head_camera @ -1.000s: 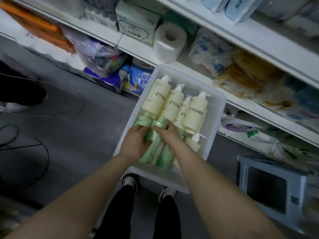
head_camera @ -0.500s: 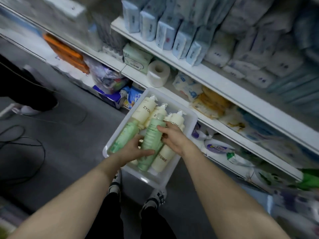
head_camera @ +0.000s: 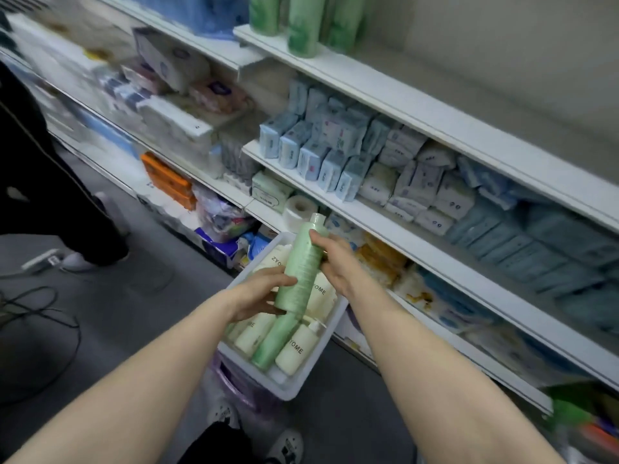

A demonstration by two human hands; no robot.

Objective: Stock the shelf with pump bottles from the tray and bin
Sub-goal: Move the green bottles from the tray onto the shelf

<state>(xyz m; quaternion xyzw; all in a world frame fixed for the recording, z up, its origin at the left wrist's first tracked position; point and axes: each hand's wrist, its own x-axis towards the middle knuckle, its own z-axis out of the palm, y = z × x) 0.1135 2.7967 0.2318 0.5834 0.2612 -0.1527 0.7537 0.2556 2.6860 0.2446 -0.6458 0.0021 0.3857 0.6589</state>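
1. right now both hands are on one green bottle (head_camera: 303, 266), lifted clear above the white tray (head_camera: 303, 380) at the centre of the frame.
2. the left hand (head_camera: 259, 294) cups the lower part of the bottle, fingers curled against its left side and under it; the right hand (head_camera: 335, 259) wraps the upper part, thumb laid along the front near the neck.
3. the bottle is tilted, its cap end pointing toward the upper middle of the frame; whether a pump head is fitted cannot be told from here.
4. the tray sits just below the hands and holds more stock lying flat: cream bottles (head_camera: 296, 349) and another green one (head_camera: 276, 339) between them. what the tray rests on is hard to make out.
5. judging by this, the step in hand is carrying a picked bottle from tray to shelf; the placing is not yet done.
6. a row of similar green bottles (head_camera: 301, 25) stands on the top shelf (head_camera: 385, 85), at the upper middle of the frame, with bare board to their right. that looks the likely spot.
7. the next move calls for raising the bottle well up, turning it upright, and setting its base on the board beside the row without knocking the neighbours; one hand could probably let go for the reach.
8. the shelves between hold packs of tissue (head_camera: 321, 152), which the lift should clear.
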